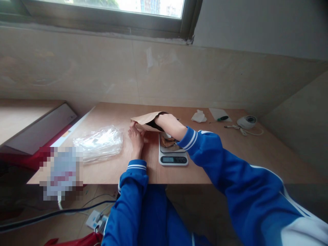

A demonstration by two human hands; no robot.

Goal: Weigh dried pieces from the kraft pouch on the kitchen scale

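A brown paper bag [147, 119] lies tilted above the wooden table, its mouth towards the right. My left hand [136, 136] grips the bag's closed left end from below. Into the open mouth reaches my right hand [166, 120]; its fingers are hidden inside, so I cannot see what they hold. Under my right forearm sits a white digital kitchen scale [173, 160] with a lit display. Brown, dried-looking pieces [167, 141] rest on its plate, partly covered by my wrist and sleeve.
Clear plastic bags [99, 143] lie on the left of the table [153, 171]. At the back right are a crumpled tissue [199, 116], a green-handled screwdriver [222, 118] on white paper and a white dome camera [246, 121] with its cable. A power strip [96, 220] lies below.
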